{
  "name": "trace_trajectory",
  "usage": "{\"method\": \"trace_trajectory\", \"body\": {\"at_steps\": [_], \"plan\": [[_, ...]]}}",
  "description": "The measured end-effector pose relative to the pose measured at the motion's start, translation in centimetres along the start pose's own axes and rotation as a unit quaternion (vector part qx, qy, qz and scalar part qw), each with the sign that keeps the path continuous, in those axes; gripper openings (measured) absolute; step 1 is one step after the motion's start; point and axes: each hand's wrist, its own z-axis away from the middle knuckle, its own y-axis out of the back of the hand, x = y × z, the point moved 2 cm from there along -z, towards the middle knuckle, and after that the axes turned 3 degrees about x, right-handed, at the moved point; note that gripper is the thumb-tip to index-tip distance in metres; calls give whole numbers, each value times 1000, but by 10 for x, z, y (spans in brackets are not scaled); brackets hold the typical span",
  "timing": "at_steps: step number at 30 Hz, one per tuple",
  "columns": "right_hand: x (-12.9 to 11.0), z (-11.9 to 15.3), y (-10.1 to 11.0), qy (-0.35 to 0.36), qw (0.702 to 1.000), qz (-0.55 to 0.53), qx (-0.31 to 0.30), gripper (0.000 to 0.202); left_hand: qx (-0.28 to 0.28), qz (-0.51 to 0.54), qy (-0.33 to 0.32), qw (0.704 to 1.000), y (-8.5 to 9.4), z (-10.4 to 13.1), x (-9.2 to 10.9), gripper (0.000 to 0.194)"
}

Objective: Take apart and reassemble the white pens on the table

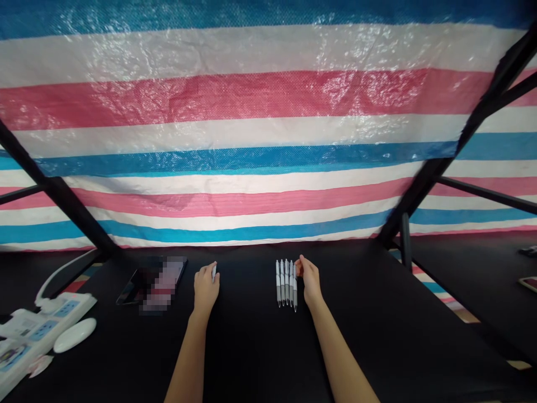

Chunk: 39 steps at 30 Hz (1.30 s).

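Several white pens with grey grips [286, 284] lie side by side in an upright row on the black table [251, 341]. At the right side of this row is my right hand [309, 280], fingers curled together against the upper part of the outermost pen [294, 288]. That pen sits slightly lower than its neighbours. To the left, apart from the row, my left hand [206, 286] rests low over the table, closed. A small white object [213, 272] shows between its thumb and forefinger; the rest of it is hidden by the hand.
A dark tablet or phone, partly pixelated [138, 282], lies left of my left hand. Farther left are a white power strip [62, 313] with a plugged cable and a white oval device [75, 335]. Black frame bars [423, 182] and a striped tarp [251, 207] border the table.
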Motion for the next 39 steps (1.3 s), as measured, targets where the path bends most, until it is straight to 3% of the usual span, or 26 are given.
{"method": "trace_trajectory", "body": {"at_steps": [2,4,8,11,14,19,26,31,35,39], "plan": [[-4,4,-1,53,993,109,-9,42,13,7,-7,1000,4,0,3,34],[-10,9,-3,119,960,251,-23,43,41,21,-10,999,10,-1,10,34],[-19,23,-14,261,840,470,-74,37,89,108,-12,990,22,0,37,30],[-20,30,-21,272,788,544,-99,31,48,222,5,974,17,5,60,25],[-18,33,-26,269,762,579,-110,26,-14,280,10,960,5,14,78,23],[-14,36,-31,252,734,619,-122,24,-58,321,35,945,-7,20,83,24],[-10,44,-40,255,733,622,-106,17,-76,345,63,933,-13,19,75,24],[-15,44,-40,271,786,546,-101,22,-78,362,71,926,-12,20,76,28],[-23,41,-38,273,833,449,-170,21,-67,391,59,916,-8,20,78,45],[-29,43,-37,266,834,403,-266,18,-83,428,31,899,-5,20,83,52]]}}
